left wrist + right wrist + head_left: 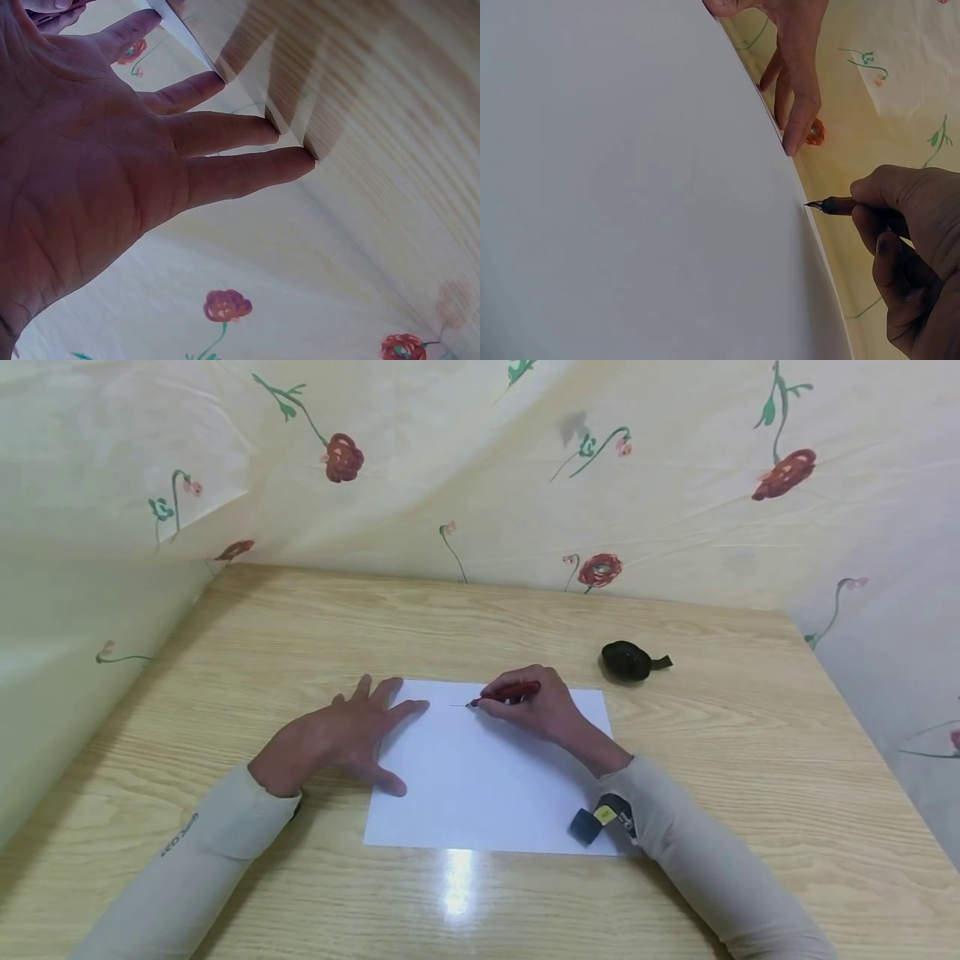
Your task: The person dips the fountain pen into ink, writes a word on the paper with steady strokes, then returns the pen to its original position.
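One hand — the right hand point(551, 708) — pinched a red pen point(523, 689) whose nib point(814, 205) met the paper point(480, 785) to that hand's left, where light pressure from the spread left hand point(343, 732) might have let the paper skid, skewing the thin line point(457, 705).

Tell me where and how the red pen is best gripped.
Take the red pen by its barrel just behind the nib, probably from the right: the nib points left over the paper, the barrel slants back rightward, and the right hand pinches it there.
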Available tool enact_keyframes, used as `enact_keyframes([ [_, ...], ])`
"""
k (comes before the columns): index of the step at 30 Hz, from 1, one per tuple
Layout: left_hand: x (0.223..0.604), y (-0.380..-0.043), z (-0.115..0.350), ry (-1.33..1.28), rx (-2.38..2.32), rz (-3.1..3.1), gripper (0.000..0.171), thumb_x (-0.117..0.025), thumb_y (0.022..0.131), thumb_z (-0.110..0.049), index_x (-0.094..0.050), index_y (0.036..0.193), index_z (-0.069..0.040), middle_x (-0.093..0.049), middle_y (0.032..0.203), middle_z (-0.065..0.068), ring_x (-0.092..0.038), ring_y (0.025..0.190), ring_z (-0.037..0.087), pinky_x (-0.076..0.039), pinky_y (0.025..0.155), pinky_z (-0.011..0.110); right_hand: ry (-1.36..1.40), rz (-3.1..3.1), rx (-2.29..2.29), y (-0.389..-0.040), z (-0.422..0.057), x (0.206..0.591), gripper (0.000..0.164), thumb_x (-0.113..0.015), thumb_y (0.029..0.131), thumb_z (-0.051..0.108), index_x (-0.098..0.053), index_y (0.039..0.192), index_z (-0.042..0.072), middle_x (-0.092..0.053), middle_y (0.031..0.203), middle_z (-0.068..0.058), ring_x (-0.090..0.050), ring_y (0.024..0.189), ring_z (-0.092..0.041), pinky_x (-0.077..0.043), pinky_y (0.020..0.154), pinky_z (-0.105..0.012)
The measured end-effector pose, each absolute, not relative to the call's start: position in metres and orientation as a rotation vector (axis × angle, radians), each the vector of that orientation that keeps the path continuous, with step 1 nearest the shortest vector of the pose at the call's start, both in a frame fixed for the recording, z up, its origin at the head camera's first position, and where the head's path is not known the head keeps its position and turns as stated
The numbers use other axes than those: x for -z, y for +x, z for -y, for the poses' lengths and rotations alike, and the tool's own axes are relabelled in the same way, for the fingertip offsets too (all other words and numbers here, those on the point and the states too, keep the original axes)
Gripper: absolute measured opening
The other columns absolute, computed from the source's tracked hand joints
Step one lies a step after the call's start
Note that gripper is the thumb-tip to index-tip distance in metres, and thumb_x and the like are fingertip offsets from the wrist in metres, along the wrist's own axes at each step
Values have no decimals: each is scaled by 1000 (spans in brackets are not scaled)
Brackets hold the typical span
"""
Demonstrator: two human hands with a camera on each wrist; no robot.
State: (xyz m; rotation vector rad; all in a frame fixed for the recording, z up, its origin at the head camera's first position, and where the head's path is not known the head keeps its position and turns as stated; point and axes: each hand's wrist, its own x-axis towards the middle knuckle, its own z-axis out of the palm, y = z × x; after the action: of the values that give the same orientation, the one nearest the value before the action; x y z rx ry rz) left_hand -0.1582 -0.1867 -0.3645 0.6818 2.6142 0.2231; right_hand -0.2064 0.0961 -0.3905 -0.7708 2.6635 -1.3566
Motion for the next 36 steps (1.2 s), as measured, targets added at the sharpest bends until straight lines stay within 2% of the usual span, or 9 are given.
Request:
enact_keyframes([
  [36,348,-193,200,747,-232,-2534,113,-82,70,-61,-24,159,-22,-8,161,25,-7,143,59,-22,103,77,-631,-2601,1433,-227,-101,375,10,-80,85,9,-80,95,7,-75,88,-5,-61,71,-20,-47,62,-21],
])
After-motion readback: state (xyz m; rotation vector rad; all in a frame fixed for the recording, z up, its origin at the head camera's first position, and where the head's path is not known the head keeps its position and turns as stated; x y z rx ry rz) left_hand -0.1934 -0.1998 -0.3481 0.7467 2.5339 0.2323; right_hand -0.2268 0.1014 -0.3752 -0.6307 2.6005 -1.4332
